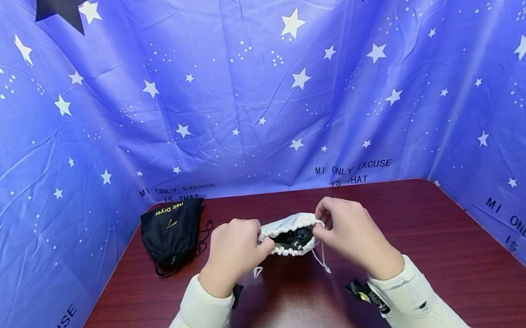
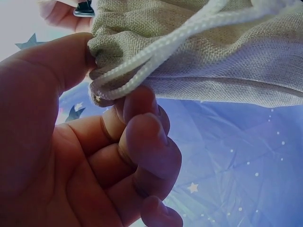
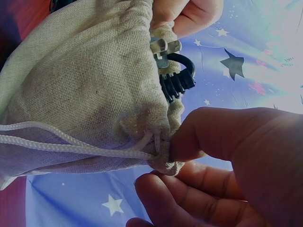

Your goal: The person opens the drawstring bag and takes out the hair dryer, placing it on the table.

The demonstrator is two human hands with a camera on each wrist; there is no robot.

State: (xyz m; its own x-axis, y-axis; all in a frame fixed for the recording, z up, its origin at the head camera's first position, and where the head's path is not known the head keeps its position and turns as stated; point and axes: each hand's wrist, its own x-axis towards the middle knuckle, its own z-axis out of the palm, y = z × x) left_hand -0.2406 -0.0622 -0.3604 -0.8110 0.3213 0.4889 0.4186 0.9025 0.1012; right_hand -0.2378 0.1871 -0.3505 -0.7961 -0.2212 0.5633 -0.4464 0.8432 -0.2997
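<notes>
A pale linen drawstring bag is held up at the middle of the table, its gathered mouth spread toward me. My left hand pinches the left end of the rim between thumb and fingers. At the opposite end, my right hand pinches the rim the same way. Inside the mouth lies a black cord with a ribbed sleeve, beside metal plug prongs in the right wrist view. White drawstrings loop out of both ends of the hem. The lower contents are hidden by the cloth.
A black drawstring pouch printed "Hair Dryer" lies at the table's back left, its black cord trailing beside it. The dark red wooden table ends at a blue star-patterned curtain around its back and sides.
</notes>
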